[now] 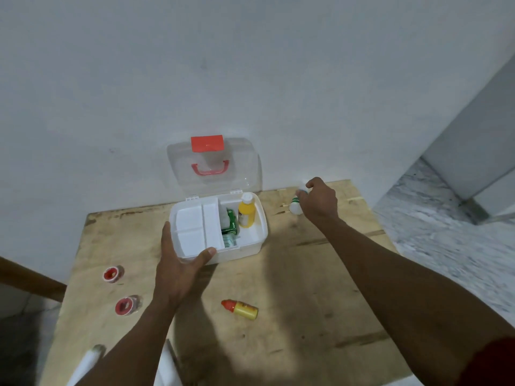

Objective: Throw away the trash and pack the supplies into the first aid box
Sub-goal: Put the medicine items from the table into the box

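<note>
White plastic first aid box (252, 243): one, open on the pale wooden table (306, 288), its clear hinged lid (239, 168) leaning back against the wall; this is where we pack.
Left hand (178, 270): grips the box's near left corner, thumb hooked over the front rim, fingers laid along the left wall, steadying it.
Right hand (319, 203): fingers curled round a small white bottle with a green band (294, 205), at the far right of the table, near the wall, to the right of the box and apart from it.
Step in hand: we judge it to be bringing this bottle into the box.
How to do it well: we hold the corner firm with the left hand, carry the bottle over the right wall, and set it down on the bare white floor at the near right of the open compartment, clear of the tall yellow bottle with a white cap (247, 215), so nothing tips.
Inside the box: one tall yellow bottle, cap toward the back wall; one green packet (231, 222) just beside it; one white divided tray (195, 229) over the left half.
Left to pack: one small yellow bottle with a red cap (241, 309), lying on its side near us; two red-rimmed tape rolls (113, 273) at the table's left edge, one nearer us than the other.
Bottles in all: three.
Trash: none we can name; one white object (89, 360) at the near left edge may be some, but it is too blurred to call.
</note>
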Action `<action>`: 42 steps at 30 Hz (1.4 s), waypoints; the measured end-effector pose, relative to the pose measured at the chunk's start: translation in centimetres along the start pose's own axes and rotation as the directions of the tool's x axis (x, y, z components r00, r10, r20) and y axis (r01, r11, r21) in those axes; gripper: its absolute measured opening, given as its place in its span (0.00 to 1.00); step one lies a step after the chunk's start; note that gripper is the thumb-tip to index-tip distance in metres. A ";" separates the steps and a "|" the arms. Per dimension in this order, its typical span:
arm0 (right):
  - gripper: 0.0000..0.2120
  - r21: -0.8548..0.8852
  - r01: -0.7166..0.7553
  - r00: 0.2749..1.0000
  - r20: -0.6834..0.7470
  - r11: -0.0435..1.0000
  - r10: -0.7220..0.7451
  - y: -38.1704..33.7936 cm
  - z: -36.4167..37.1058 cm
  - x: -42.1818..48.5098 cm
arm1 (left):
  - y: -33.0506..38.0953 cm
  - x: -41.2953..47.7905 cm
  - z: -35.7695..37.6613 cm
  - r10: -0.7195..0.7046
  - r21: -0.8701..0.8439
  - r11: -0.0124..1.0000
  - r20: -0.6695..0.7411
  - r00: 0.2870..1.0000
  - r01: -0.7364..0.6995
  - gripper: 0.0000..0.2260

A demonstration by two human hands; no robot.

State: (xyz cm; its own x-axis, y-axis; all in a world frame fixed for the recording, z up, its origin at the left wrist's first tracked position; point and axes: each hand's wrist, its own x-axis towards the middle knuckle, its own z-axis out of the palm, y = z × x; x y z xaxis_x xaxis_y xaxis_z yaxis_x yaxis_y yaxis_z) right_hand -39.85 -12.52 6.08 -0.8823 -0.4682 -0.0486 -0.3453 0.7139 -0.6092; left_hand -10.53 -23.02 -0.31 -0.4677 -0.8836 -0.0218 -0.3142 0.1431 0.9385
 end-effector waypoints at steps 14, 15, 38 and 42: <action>0.19 -0.086 -0.074 0.992 0.096 0.994 0.083 2.0 2.6 7.4 | 0.2 0.4 0.2 -0.021 0.046 0.999 0.028 0.999 0.020 0.46; 0.19 -0.084 -0.086 0.990 0.104 0.993 0.094 2.1 2.8 7.8 | 0.4 0.4 0.2 -0.021 0.043 0.999 0.030 0.999 0.020 0.45; 0.24 0.182 0.284 0.945 0.113 0.941 -0.307 2.4 0.8 3.1 | 0.5 0.0 -0.3 -0.060 0.051 0.997 0.032 0.998 0.058 0.45; 0.22 0.329 0.288 0.920 0.166 0.899 -0.356 0.5 -1.7 -0.3 | 0.9 -0.3 -0.3 -0.020 0.028 0.999 0.021 1.000 0.020 0.41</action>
State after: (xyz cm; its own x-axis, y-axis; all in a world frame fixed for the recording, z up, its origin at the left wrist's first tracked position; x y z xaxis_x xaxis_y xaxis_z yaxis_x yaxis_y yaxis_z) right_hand -40.30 -11.13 7.15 -0.6359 -0.7707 0.0408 -0.4595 0.3355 -0.8224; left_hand -10.39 -22.75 0.61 -0.4788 -0.8766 -0.0481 -0.3465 0.1383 0.9278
